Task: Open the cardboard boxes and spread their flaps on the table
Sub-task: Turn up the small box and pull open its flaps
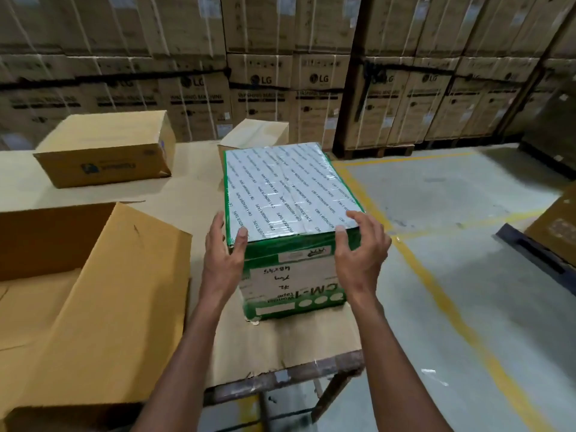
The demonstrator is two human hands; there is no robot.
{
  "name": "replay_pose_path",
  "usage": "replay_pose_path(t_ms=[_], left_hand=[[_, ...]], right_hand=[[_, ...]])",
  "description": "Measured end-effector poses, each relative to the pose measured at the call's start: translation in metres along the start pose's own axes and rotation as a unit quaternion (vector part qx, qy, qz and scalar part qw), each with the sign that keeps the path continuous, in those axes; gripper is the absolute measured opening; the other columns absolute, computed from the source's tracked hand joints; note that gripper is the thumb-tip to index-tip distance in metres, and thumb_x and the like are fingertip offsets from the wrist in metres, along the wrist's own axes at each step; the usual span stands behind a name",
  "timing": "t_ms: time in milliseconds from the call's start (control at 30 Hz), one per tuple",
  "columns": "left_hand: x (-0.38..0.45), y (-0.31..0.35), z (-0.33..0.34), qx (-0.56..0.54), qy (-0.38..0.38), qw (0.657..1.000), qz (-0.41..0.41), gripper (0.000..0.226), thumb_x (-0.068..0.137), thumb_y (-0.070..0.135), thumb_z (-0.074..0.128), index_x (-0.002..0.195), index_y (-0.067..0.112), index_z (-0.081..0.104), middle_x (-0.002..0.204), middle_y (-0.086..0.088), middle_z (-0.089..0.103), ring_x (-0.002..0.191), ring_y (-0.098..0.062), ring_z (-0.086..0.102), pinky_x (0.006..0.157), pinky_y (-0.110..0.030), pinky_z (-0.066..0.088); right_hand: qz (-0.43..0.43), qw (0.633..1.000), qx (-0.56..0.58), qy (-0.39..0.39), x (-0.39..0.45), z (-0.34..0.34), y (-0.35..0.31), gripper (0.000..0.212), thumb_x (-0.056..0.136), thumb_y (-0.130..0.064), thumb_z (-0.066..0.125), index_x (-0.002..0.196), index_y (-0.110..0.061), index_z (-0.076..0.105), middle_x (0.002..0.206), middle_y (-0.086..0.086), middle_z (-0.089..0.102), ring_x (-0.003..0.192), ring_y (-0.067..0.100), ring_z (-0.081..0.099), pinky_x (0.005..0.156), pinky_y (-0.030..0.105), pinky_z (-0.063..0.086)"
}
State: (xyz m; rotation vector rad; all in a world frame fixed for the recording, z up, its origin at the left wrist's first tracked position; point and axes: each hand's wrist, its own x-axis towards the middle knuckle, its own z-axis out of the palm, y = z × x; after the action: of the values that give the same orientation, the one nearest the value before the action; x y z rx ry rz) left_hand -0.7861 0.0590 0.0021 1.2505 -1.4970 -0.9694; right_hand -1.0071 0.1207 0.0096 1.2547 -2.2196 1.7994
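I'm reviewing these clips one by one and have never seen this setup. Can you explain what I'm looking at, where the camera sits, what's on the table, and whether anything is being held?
There is no machine here: a person works bare-handed, and the single picture comes from a camera on their head, looking forward and down. The left hand and right hand rest on the near top corners of a green and white taped box, still sealed. It stands on a table covered with flat cardboard. An opened brown box lies at the left, another brown box farther back. Nothing is lifted yet.
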Motion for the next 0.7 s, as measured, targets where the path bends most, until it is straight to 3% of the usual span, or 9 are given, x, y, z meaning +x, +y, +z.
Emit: replay_pose_path(t_ms=[100,167,233,333,400,467,567,700], left_hand=[[0.009,-0.003,0.010,0.000,-0.002,0.999,-0.036,0.077,0.086,0.080,0.048,0.152,0.047,0.030,0.153,0.013,0.044,0.134,-0.014,0.052,0.103,-0.049,0.051],[0.008,0.000,0.017,-0.016,0.035,0.998,-0.052,0.065,0.094,0.067,0.051,0.152,0.043,0.035,0.144,0.014,0.052,0.123,-0.009,0.059,0.089,-0.033,0.057],[0.010,0.005,0.021,-0.037,0.064,0.994,-0.081,0.056,0.100,0.054,0.053,0.152,0.036,0.040,0.133,0.013,0.061,0.109,-0.005,0.065,0.071,-0.020,0.054],[0.017,0.004,0.024,-0.071,0.080,0.985,-0.132,0.040,0.098,0.054,0.056,0.136,0.039,0.057,0.118,0.011,0.072,0.105,-0.013,0.070,0.078,-0.033,0.058],[0.019,0.007,0.025,-0.085,0.080,0.980,-0.162,0.036,0.096,0.060,0.057,0.126,0.042,0.061,0.118,0.009,0.073,0.104,-0.015,0.071,0.084,-0.039,0.058],[0.018,0.012,0.027,-0.083,0.060,0.978,-0.184,0.057,0.088,0.073,0.056,0.133,0.038,0.059,0.116,0.009,0.074,0.099,-0.015,0.073,0.074,-0.035,0.057],[0.013,0.023,0.032,-0.077,0.037,0.982,-0.166,0.043,0.092,0.063,0.057,0.128,0.040,0.061,0.107,0.012,0.077,0.091,-0.009,0.074,0.061,-0.023,0.053],[0.007,0.023,0.035,-0.089,0.030,0.987,-0.130,0.042,0.095,0.047,0.061,0.136,0.036,0.059,0.114,0.007,0.076,0.096,-0.013,0.074,0.061,-0.017,0.055]], right_hand=[[0.058,0.998,-0.028,-0.013,0.038,0.005,0.013,0.039,0.090,-0.029,0.066,0.129,-0.031,0.060,0.138,-0.006,0.051,0.123,0.024,0.039,0.098,0.041,0.034],[0.109,0.990,-0.017,-0.084,0.063,0.006,0.024,0.047,0.092,-0.035,0.065,0.137,-0.029,0.053,0.144,-0.002,0.047,0.128,0.026,0.039,0.103,0.046,0.037],[0.185,0.965,0.052,-0.180,0.087,0.004,0.032,0.052,0.093,-0.040,0.065,0.141,-0.026,0.049,0.144,0.000,0.051,0.123,0.023,0.052,0.094,0.039,0.047],[0.241,0.913,0.128,-0.304,0.115,0.002,0.040,0.040,0.096,-0.037,0.065,0.130,-0.018,0.057,0.122,0.002,0.069,0.094,0.014,0.069,0.066,0.028,0.050],[0.238,0.898,0.120,-0.349,0.130,0.002,0.046,0.057,0.093,-0.048,0.066,0.138,-0.017,0.052,0.123,0.002,0.068,0.097,0.017,0.069,0.067,0.031,0.052],[0.247,0.878,0.101,-0.397,0.139,0.002,0.049,0.078,0.086,-0.064,0.067,0.146,-0.020,0.044,0.128,0.000,0.066,0.101,0.019,0.068,0.069,0.033,0.053],[0.225,0.851,0.099,-0.463,0.141,0.000,0.049,0.058,0.087,-0.061,0.066,0.133,-0.027,0.058,0.106,-0.006,0.077,0.091,0.015,0.073,0.065,0.030,0.051],[0.205,0.851,0.140,-0.464,0.144,-0.005,0.048,0.039,0.091,-0.047,0.068,0.124,-0.026,0.063,0.097,-0.009,0.078,0.077,0.007,0.075,0.055,0.020,0.052]])
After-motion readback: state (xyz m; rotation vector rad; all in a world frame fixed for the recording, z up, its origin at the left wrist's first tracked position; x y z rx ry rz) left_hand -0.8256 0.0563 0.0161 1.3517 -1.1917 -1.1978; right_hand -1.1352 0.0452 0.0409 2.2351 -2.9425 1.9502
